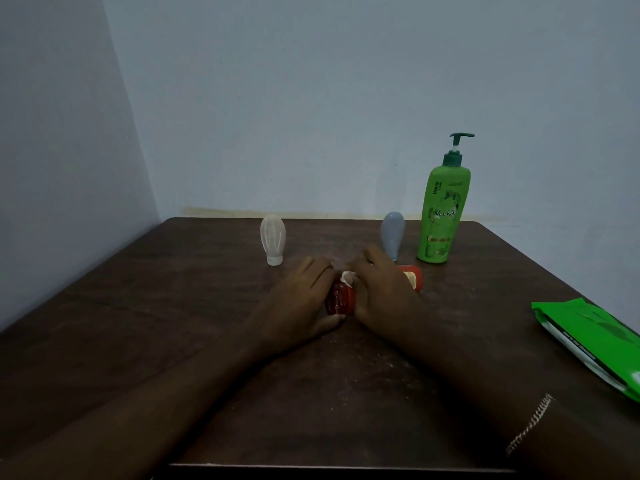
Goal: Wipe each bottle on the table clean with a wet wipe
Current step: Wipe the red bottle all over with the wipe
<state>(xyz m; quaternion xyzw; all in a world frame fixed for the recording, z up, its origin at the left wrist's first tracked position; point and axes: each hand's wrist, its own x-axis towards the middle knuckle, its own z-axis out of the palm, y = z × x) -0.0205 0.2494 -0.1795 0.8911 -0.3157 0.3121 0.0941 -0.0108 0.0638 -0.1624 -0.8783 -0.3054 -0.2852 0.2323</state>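
Gripping the red bottle [341,301] at centre frame, left hand [304,296] steadies it while right hand [384,289] pinches the wet wipe [347,277].

Dim, bluish, soft wide-angle view

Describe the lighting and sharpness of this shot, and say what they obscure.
Head view: dim, bluish light, no glare; the left hand and right hand nearly merge with the dark table; the label on the red bottle is too soft to read; only a scrap of wet wipe shows; lettering on the green pump bottle partly reads.
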